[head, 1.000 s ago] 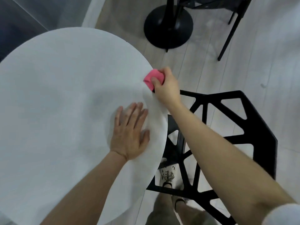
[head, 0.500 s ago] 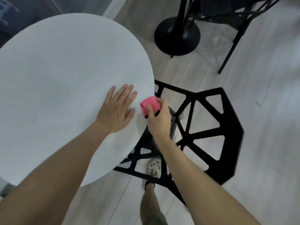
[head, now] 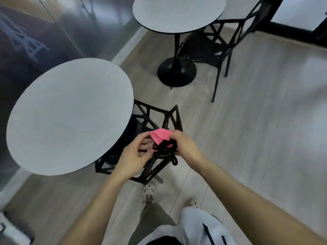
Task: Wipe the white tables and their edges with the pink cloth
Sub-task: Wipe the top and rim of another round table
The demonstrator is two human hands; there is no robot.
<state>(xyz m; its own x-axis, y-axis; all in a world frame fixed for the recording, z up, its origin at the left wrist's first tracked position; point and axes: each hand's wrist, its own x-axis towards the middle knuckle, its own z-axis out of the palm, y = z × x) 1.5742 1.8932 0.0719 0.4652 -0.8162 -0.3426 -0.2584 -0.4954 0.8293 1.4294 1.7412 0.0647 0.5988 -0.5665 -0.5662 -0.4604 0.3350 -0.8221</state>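
The pink cloth point(head: 161, 135) is bunched up in the air between both hands, over a black chair. My right hand point(head: 185, 146) grips its right side together with a black looped cord or strap point(head: 165, 149) hanging below. My left hand point(head: 134, 152) holds the cloth's left side with curled fingers. A round white table point(head: 70, 114) stands to the left of the hands, apart from them. A second round white table point(head: 178, 13) stands farther back at the top.
A black lattice chair point(head: 155, 117) is tucked under the near table, right below my hands. Another black chair point(head: 217, 43) stands by the far table's black pedestal base point(head: 177, 71). A glass wall runs along the left. Pale wooden floor spreads to the right.
Both hands have left the near table. My right hand pulled the cloth off the table edge, my left hand lifted from the top and joined it. The view has backed away.
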